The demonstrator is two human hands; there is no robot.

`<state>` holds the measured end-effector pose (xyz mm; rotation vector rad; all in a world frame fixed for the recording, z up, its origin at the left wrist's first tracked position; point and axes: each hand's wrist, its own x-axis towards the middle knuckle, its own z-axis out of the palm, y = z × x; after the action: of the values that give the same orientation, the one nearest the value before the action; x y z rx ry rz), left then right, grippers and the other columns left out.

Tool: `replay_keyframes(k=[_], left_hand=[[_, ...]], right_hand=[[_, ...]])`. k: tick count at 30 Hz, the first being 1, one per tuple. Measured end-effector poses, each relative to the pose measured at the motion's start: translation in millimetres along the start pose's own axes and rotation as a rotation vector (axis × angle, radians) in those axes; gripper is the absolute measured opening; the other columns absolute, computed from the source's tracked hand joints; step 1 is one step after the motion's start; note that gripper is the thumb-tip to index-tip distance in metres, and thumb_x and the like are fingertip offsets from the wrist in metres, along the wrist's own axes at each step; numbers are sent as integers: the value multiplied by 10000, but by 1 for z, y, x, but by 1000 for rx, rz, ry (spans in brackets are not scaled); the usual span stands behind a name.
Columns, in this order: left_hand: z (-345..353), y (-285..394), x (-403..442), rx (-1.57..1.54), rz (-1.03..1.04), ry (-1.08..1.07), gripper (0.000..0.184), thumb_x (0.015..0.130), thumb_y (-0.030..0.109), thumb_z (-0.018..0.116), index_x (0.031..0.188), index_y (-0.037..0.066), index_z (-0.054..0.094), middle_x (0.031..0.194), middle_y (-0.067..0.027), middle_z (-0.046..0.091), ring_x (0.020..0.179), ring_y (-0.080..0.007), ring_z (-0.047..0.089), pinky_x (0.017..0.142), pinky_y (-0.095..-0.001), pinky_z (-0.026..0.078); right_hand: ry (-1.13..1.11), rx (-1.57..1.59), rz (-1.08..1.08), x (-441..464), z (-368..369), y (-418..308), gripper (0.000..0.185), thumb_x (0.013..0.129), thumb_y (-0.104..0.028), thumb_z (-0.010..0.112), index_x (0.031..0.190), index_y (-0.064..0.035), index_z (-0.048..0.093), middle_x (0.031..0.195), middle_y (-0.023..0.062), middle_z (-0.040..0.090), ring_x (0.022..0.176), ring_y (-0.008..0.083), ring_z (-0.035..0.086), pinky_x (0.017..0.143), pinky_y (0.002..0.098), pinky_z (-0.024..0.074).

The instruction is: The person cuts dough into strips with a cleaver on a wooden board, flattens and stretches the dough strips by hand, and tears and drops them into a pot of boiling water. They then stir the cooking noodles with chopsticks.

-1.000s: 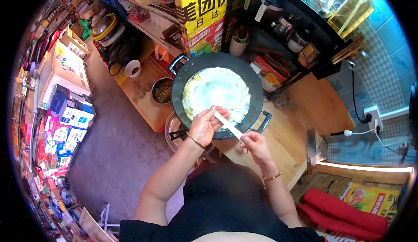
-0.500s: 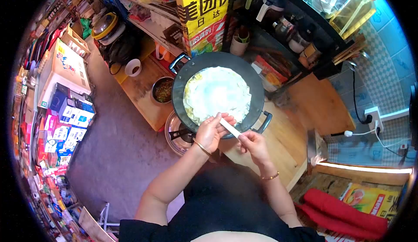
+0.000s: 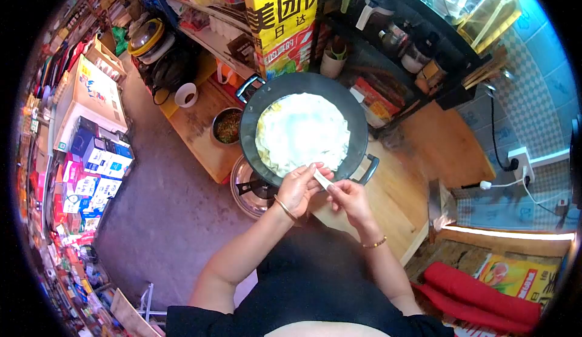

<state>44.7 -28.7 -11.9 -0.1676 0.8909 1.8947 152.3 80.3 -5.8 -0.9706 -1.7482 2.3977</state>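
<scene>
A short, flat white strip (image 3: 323,180), perhaps dough, is stretched between my hands over the near rim of a dark wok (image 3: 251,119). My left hand (image 3: 298,190) has its fingers curled round the upper end, thumb on top. The lower end is pinched between thumb and fingers of my right hand (image 3: 350,200). Inside the wok lies a round, whitish layer of strips or sheets (image 3: 273,137), with yellowish bits at its left edge. Glare washes out its middle.
A metal lid (image 3: 242,194) with a dark handle leans below the wok's left side. Left of the wok are a bowl of dark, chopped food (image 3: 227,126) and a white cup (image 3: 186,94). A black shelf (image 3: 418,3) with jars stands at the back right.
My hands have drawn closer together and slightly down toward me. Less of the white strip shows between them.
</scene>
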Motion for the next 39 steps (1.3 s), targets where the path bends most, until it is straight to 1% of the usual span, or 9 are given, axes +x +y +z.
replay_keyframes(k=[7, 9, 13, 17, 29, 30, 31, 33, 39], left_hand=[[-4, 18, 5, -41, 88, 63, 263, 896, 157, 428, 1064, -44, 448, 982, -167, 561, 932, -273, 579, 805, -360, 493], [-1, 10, 7, -117, 138, 21, 306, 915, 261, 387, 1058, 0, 458, 984, -144, 564, 958, -239, 555, 826, -369, 467], [-12, -23, 0, -126, -253, -233, 294, 904, 328, 414, 985, 60, 506, 912, -67, 568, 680, -151, 490, 684, -296, 453], [-3, -11, -1, 24, 32, -3, 226, 899, 159, 430, 1030, -10, 505, 933, -106, 583, 832, -183, 573, 749, -300, 475], [4, 10, -1, -40, 201, 44, 320, 915, 232, 398, 1081, -36, 451, 1015, -161, 557, 981, -240, 552, 814, -345, 470], [5, 0, 2, -195, 160, 28, 353, 919, 265, 383, 1106, -27, 448, 1014, -133, 552, 927, -208, 550, 786, -335, 467], [-7, -8, 3, -193, -7, -255, 374, 915, 284, 392, 1131, -17, 447, 1002, -96, 549, 831, -167, 537, 736, -320, 468], [-10, -21, -2, -157, -129, -270, 345, 909, 261, 415, 1112, -13, 461, 957, -71, 557, 747, -139, 509, 692, -310, 464], [-5, 1, 0, 16, 42, 6, 268, 894, 182, 451, 1083, -6, 476, 1033, -120, 565, 971, -209, 561, 799, -323, 472]], right_hand=[[-24, 241, 10, -6, -6, 4, 142, 837, -125, 564, 880, 10, 571, 681, 45, 591, 498, 77, 500, 444, 180, 390], [-70, 261, -13, -4, -5, 5, 156, 844, -124, 553, 903, 20, 563, 706, 55, 594, 527, 85, 512, 471, 189, 410], [-60, 344, -50, 8, -1, 8, 165, 856, -133, 534, 905, 22, 565, 721, 48, 593, 554, 82, 514, 509, 190, 417], [9, 48, -19, 1, 5, 3, 140, 841, -135, 556, 857, 2, 580, 696, 33, 588, 528, 58, 496, 467, 172, 378], [-42, 316, -24, 0, 3, 2, 142, 854, -99, 527, 907, 31, 549, 695, 55, 579, 523, 87, 509, 477, 190, 418], [-21, 303, -25, 4, 2, 4, 133, 857, -88, 517, 908, 31, 549, 701, 57, 582, 524, 88, 508, 470, 196, 419], [-38, 301, -25, 7, 4, 3, 133, 857, -88, 517, 908, 31, 549, 701, 57, 582, 524, 88, 508, 470, 196, 419], [-43, 212, -33, 10, 7, 0, 124, 846, -125, 542, 843, -4, 567, 688, 39, 575, 518, 69, 497, 457, 167, 381], [49, -65, -20, 6, 9, 0, 126, 827, -117, 574, 819, 9, 570, 659, 32, 573, 503, 69, 495, 457, 181, 386]])
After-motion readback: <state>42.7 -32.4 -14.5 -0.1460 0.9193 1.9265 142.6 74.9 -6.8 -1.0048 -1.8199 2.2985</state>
